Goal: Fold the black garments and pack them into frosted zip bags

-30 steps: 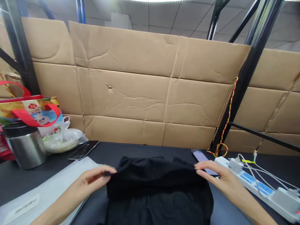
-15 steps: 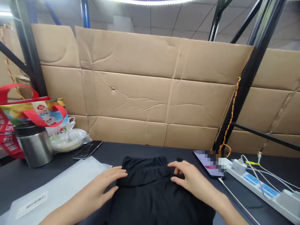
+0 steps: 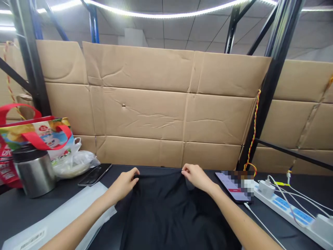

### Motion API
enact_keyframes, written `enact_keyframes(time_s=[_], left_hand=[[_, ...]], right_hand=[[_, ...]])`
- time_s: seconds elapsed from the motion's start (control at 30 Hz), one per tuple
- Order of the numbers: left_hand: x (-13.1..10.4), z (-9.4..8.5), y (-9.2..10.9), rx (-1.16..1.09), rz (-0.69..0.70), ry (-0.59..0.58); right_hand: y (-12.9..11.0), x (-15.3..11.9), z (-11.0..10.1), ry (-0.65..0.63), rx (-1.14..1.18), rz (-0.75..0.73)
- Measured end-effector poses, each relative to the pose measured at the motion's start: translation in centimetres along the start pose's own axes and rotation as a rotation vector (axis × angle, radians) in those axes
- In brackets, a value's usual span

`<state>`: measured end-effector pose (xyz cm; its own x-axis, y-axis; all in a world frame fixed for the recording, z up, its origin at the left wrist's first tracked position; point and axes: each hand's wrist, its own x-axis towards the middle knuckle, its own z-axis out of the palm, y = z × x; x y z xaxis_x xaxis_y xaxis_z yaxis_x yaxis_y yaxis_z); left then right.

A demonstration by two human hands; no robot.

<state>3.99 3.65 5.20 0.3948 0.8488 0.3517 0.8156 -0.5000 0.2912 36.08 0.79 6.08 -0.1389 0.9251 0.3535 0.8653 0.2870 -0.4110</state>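
Note:
A black garment [image 3: 166, 211] lies spread in front of me, its far edge drawn out between my hands and its lower part running out of view. At the far left corner, my left hand [image 3: 126, 182] is closed with thumb and fingers pinching the cloth. My right hand [image 3: 196, 176] pinches the far right corner the same way. Soft creases run down the fabric from the right corner. Beside my left forearm lies a white plastic mailing bag [image 3: 65, 211] with a barcode label, partly covered by the arm.
Cardboard [image 3: 145, 114] walls off the table's back. To the left stand a steel flask [image 3: 35, 173], a colourful bag [image 3: 52, 133], a clear plastic bag [image 3: 76, 163] and a dark phone [image 3: 95, 174]. To the right are a charging phone [image 3: 231, 187] and a power strip [image 3: 283, 206] with cables.
Both hands have moved from resting on the folded waistband to pinching the garment's far corners. The far edge now looks flat and stretched. The view has tilted slightly upward.

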Motion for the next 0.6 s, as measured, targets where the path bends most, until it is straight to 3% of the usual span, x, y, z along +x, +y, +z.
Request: enact_keyframes(time_s=[0.13, 0.3, 0.43, 0.53, 0.6], left_hand=[[-0.7, 2.5, -0.5, 0.086, 0.007, 0.041], [-3.0, 2.8, 0.2, 0.148, 0.131, 0.038], [-3.2, 3.2, 1.4, 0.223, 0.311, -0.070], [-2.9, 4.3, 1.7, 0.238, 0.254, -0.202], [-2.7, 5.0, 1.6, 0.217, 0.209, -0.226]], right_hand=[[0.4, -0.6, 2.1, -0.004, -0.027, 0.020], [1.4, -3.7, 2.2, -0.039, -0.040, -0.056], [4.4, -4.3, 3.3, -0.152, -0.040, -0.027], [6.5, -3.9, 4.6, -0.175, -0.053, 0.034], [7.1, -3.7, 5.0, -0.174, -0.059, 0.049]])
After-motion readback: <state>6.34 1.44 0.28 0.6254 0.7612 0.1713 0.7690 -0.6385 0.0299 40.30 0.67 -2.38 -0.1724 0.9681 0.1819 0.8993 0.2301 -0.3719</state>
